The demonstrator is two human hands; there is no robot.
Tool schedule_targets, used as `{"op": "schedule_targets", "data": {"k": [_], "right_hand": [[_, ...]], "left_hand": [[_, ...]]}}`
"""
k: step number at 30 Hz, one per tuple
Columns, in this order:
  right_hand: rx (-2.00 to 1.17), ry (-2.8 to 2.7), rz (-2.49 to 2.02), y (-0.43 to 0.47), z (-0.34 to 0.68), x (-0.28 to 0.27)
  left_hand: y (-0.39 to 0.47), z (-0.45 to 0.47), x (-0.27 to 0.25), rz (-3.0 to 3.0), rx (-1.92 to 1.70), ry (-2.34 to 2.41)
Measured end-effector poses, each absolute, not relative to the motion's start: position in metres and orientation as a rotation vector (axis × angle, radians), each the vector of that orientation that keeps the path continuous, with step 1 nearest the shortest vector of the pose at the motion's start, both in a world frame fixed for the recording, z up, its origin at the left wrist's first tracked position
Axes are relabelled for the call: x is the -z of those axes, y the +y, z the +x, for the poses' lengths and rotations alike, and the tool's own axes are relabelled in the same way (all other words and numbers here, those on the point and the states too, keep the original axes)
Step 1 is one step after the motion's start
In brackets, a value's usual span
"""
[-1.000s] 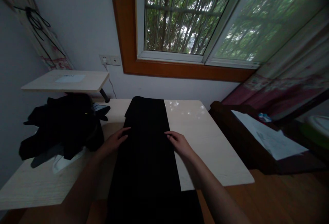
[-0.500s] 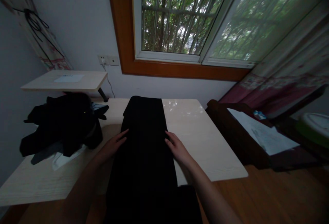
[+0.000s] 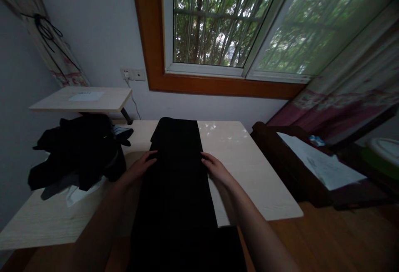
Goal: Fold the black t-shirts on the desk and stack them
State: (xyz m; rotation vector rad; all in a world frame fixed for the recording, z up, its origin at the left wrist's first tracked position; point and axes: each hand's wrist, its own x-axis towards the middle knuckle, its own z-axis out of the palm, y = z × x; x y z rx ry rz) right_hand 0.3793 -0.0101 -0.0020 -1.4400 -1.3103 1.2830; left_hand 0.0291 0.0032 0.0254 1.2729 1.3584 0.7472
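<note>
A long black folded garment (image 3: 176, 172) lies lengthwise across the table, from its far edge towards me; its exact kind is lost in the dark cloth. My left hand (image 3: 141, 167) holds its left edge, thumb and fingers closed at the cloth. On the opposite edge my right hand (image 3: 216, 168) grips in the same way, at about the same height. Some fingertips are hard to see against the black. Nearest me, the cloth widens into a dark mass at the bottom of the view.
A heap of dark clothes (image 3: 81, 151) with a white piece lies on the table's left, below a small raised shelf (image 3: 115, 102) bearing a paper. The pale table (image 3: 249, 180) ends at a rounded right corner. Beyond stands dark furniture with a white sheet (image 3: 318, 161). A window is ahead.
Both hands have slid slightly away from me along the garment's edges, and their thumbs and fingers look closer together. The garment lies almost as before. The view has shifted slightly.
</note>
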Motion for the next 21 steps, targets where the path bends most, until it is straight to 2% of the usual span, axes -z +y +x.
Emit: {"op": "schedule_targets", "data": {"k": [7,14,21], "right_hand": [[-1.491,-1.479,-1.449,-0.034,0.389,-0.018],[-1.866,-1.544,-1.316,-0.056,0.401,-0.019],[-1.923,-1.614,-1.376,-0.060,0.416,-0.014]], "left_hand": [[-0.018,0.018,-0.041,1.453,-0.458,1.234],[-0.050,0.001,-0.045,1.560,-0.257,1.093],[-0.058,-0.014,-0.045,1.623,-0.150,1.123]]}}
